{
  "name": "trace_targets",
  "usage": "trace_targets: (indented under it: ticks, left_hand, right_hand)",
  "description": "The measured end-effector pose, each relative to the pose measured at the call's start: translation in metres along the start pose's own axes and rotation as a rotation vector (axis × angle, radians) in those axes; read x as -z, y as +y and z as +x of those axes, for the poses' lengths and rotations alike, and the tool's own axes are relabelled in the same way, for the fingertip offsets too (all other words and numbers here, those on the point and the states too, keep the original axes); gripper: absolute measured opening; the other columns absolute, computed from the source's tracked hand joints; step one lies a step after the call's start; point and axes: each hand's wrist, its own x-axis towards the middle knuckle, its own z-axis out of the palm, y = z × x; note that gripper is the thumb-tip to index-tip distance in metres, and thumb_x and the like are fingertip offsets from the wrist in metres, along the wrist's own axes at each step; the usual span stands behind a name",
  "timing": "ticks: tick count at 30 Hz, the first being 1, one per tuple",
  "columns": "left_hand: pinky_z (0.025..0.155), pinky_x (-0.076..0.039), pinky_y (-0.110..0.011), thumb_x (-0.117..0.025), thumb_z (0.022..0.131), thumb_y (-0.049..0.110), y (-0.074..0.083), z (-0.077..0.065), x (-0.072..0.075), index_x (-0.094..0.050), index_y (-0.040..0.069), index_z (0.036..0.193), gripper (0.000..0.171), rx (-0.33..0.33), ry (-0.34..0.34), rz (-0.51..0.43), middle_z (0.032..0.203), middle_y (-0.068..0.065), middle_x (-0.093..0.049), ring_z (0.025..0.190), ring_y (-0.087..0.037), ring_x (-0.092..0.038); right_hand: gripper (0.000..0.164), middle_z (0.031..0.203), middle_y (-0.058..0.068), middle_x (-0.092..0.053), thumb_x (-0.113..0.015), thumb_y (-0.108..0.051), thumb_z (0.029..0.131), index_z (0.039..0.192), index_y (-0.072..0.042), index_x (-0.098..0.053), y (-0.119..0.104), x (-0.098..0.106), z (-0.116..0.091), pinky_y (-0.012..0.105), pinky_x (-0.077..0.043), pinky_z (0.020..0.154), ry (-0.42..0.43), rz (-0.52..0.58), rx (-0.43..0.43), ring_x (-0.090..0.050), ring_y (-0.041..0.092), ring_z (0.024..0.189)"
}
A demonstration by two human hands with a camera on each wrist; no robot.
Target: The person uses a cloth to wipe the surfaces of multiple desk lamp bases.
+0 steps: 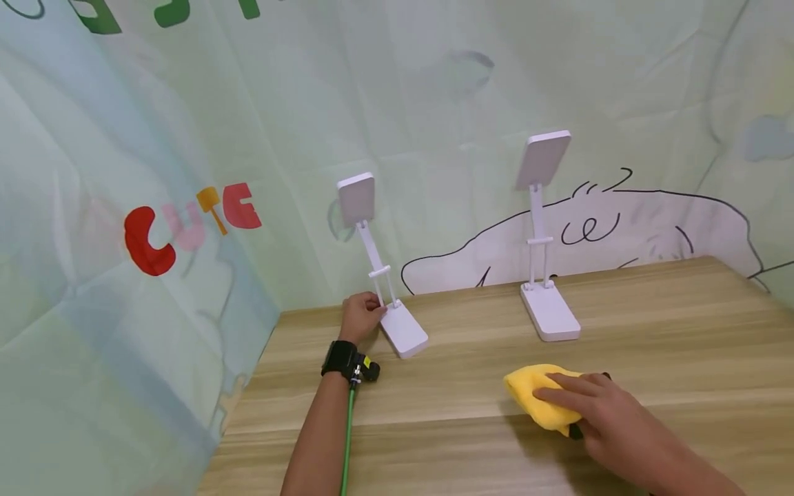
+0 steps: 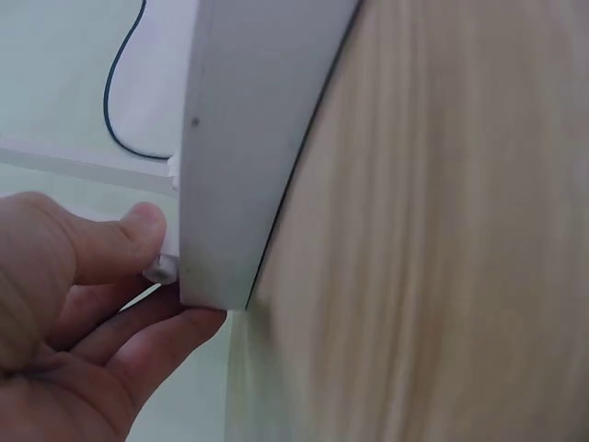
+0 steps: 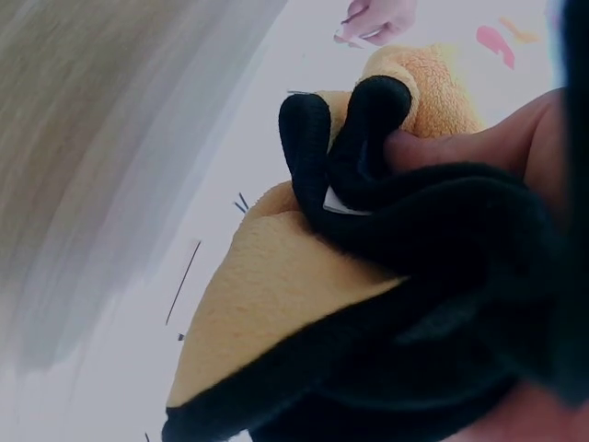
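Observation:
My left hand [image 1: 361, 317] is at the back end of the left white phone stand [image 1: 404, 329]. In the left wrist view its thumb [image 2: 138, 235] lies by the hinge, while the fingers reach around the corner of the stand's base [image 2: 244, 166]. My right hand [image 1: 620, 420] grips a bunched yellow cloth [image 1: 542, 396] with black edging, held over the table in front of the right side. In the right wrist view, black folds of the cloth [image 3: 267, 295] bunch beneath my thumb, and a small white tag pokes out.
A second white phone stand [image 1: 551, 313] stands upright at the back right of the wood-grain table [image 1: 459, 406]. A printed fabric backdrop [image 1: 403, 124] hangs behind and along the left side. A green cable [image 1: 349, 441] runs along my left forearm from the wrist camera.

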Motion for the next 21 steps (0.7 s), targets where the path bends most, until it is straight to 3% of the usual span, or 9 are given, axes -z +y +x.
trace_targets:
  ticks: [8,13,21]
  left_hand:
    - [0.069,-0.058,-0.027,-0.077,0.080,0.003,0.033,-0.010,-0.034,-0.072,0.000,0.086,0.008,-0.094,-0.183,-0.007,0.087,-0.014,-0.074,0.082,-0.024,-0.073]
    - [0.068,-0.056,-0.021,-0.076,0.082,0.005,0.056,-0.021,-0.057,-0.071,0.001,0.086,0.007,-0.105,-0.282,-0.036,0.088,-0.011,-0.074,0.081,-0.017,-0.072]
    - [0.067,-0.055,-0.017,-0.076,0.083,0.004,0.080,-0.037,-0.071,-0.072,0.001,0.085,0.005,-0.135,-0.361,-0.073,0.085,-0.011,-0.075,0.078,-0.011,-0.072]
  right_hand:
    - [0.077,0.115,0.008,-0.071,-0.060,0.017,0.052,0.114,-0.027,-0.071,-0.002,0.002,0.001,0.040,-0.052,0.072,-0.020,-0.002,-0.038,-0.063,0.023,0.093]
    - [0.076,0.117,0.008,-0.071,-0.061,0.017,0.053,0.114,-0.027,-0.071,-0.003,0.003,0.002,0.040,-0.052,0.072,-0.040,0.000,-0.063,-0.063,0.023,0.094]
    - [0.074,0.117,0.009,-0.071,-0.060,0.016,0.053,0.114,-0.026,-0.071,-0.002,0.001,0.001,0.039,-0.051,0.073,-0.006,-0.004,-0.044,-0.062,0.021,0.093]
